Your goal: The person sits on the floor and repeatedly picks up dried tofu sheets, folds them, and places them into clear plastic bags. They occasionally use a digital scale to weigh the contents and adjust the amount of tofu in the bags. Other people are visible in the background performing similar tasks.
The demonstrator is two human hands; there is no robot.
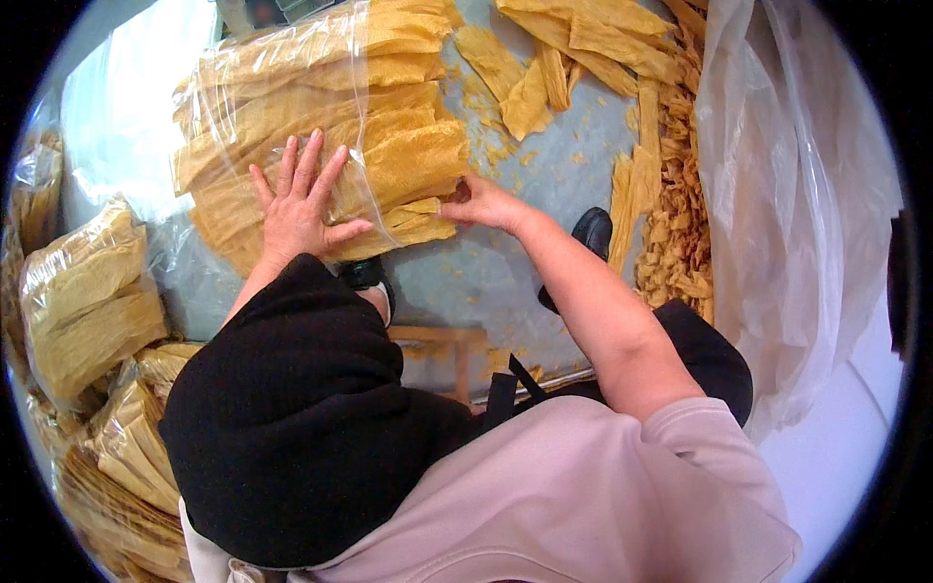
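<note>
A clear plastic bag (277, 102) lies before me, packed with folded yellow sheets (412, 157) that look like dried tofu skin. Their ends stick out of the bag's mouth on the right. My left hand (297, 208) rests flat on top of the bag, fingers spread. At the near corner of the mouth, my right hand (485, 204) pinches the end of a lower folded sheet (415, 218) between thumb and fingers. Part of those fingers is hidden behind the sheet ends.
Loose sheets (532, 87) and crumbs lie on the grey surface (510, 284). Shredded pieces (674, 211) are heaped along the right, beside a hanging translucent plastic sheet (780, 182). Filled bags (95, 299) are piled at the left. My shoes (592, 233) stand on the grey surface.
</note>
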